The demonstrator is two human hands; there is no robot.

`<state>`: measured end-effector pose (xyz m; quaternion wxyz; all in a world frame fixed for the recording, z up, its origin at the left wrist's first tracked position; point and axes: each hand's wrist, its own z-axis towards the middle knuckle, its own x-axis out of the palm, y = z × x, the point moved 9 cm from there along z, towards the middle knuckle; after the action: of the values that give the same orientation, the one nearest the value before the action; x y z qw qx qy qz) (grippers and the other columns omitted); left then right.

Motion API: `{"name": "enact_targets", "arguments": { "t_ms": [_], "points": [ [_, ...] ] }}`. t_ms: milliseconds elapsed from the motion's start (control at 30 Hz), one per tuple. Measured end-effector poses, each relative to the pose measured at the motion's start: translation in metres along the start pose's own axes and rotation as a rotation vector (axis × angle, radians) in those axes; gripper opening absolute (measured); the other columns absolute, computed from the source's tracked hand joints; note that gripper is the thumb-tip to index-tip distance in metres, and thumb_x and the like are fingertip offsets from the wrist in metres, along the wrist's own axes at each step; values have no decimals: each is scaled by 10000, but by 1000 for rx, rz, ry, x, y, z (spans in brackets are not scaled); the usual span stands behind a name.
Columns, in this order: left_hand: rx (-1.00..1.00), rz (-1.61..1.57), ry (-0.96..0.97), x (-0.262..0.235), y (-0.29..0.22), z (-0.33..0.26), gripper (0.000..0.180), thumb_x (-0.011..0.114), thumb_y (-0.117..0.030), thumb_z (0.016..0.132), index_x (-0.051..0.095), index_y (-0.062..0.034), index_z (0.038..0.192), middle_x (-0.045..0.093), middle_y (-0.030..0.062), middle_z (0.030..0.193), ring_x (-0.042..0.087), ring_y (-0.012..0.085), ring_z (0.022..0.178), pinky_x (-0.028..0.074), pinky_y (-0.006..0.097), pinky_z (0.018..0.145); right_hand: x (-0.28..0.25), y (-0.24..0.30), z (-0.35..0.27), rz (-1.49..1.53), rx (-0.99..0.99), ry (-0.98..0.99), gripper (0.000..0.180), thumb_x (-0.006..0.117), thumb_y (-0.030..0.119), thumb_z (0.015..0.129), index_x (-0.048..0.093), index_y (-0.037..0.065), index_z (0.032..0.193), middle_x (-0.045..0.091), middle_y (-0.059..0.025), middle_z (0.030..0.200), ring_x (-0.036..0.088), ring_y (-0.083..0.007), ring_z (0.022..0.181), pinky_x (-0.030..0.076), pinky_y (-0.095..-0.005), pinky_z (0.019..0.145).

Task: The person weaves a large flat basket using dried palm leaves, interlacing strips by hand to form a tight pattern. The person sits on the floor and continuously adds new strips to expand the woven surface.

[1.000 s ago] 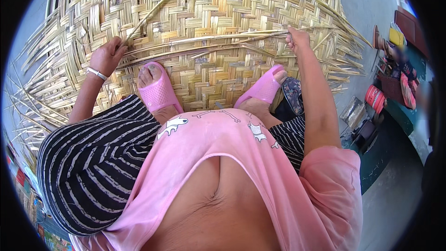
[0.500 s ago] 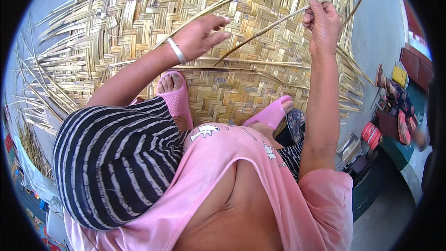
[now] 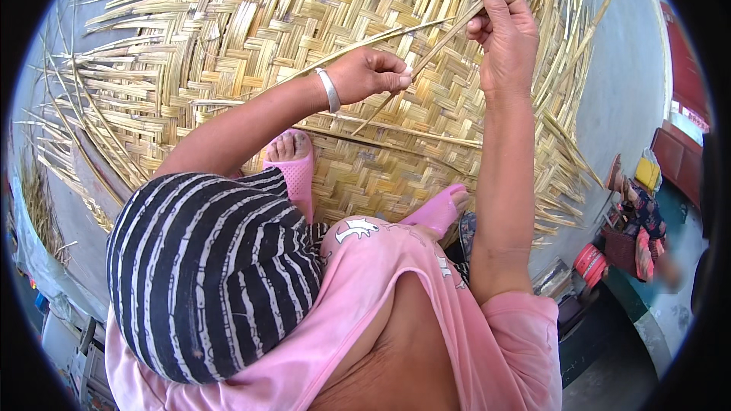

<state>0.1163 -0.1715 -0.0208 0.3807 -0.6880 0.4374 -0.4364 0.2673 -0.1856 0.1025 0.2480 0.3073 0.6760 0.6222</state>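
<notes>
A long, thin split reed strip (image 3: 440, 46) slants above a woven mat (image 3: 228, 68) of flat yellowish strips. My right hand (image 3: 509, 42) grips it between thumb and curled fingers, toward its far end. Nearer its lower end, my left hand (image 3: 369, 76), wearing a pale bangle (image 3: 329, 91), pinches the same strip with thumb and fingertips. Other loose reed strips (image 3: 350, 49) lie across the mat, one passing just beyond my left hand. Unwoven ends (image 3: 53, 156) fan out at the mat's left edge.
My feet in pink slippers (image 3: 299, 183) rest on the mat's near part. A grey floor (image 3: 624, 68) surrounds it. At right are a red round container (image 3: 590, 265), a yellow item (image 3: 647, 173) and patterned cloth (image 3: 647, 217). A bundle of dry stalks (image 3: 42, 205) lies left.
My left hand has moved right and closed onto the strip. My right hand still grips the strip and has shifted slightly left; the strip's far end now reaches the upper picture edge.
</notes>
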Motion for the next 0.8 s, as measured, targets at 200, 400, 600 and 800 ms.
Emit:
{"name": "enact_targets", "arguments": {
  "t_ms": [200, 400, 600, 800],
  "points": [
    [42, -166, -105, -19, -19, -11, 140, 606, -157, 869, 566, -38, 931, 620, 16, 767, 588, 91, 695, 473, 223, 625, 27, -12, 3, -156, 163, 235, 152, 628, 216, 852, 586, 69, 855, 608, -5, 716, 563, -63, 575, 481, -187, 565],
    [51, -141, -200, -45, -26, -29, 204, 613, -247, 867, 600, -44, 884, 607, 6, 700, 547, 68, 593, 441, 207, 528, 65, -68, -33, -102, 428, 481, 204, 611, 228, 865, 572, 41, 936, 616, -22, 723, 590, -71, 620, 475, -188, 577],
    [-24, -698, -122, -40, -11, -43, 211, 547, -254, 900, 584, -49, 933, 573, 4, 670, 523, 82, 535, 401, 196, 480, 90, -76, -41, 220, 497, 499, 167, 590, 141, 869, 547, 44, 998, 622, -60, 807, 592, -79, 656, 494, -210, 588],
    [46, -907, 12, -37, -12, -49, 252, 523, -258, 910, 542, -42, 1040, 538, -4, 655, 460, 76, 492, 382, 194, 456, 107, -83, -43, 332, 571, 599, 173, 644, 100, 825, 517, 33, 920, 610, -64, 771, 579, -93, 629, 495, -218, 569]
  ]
}}
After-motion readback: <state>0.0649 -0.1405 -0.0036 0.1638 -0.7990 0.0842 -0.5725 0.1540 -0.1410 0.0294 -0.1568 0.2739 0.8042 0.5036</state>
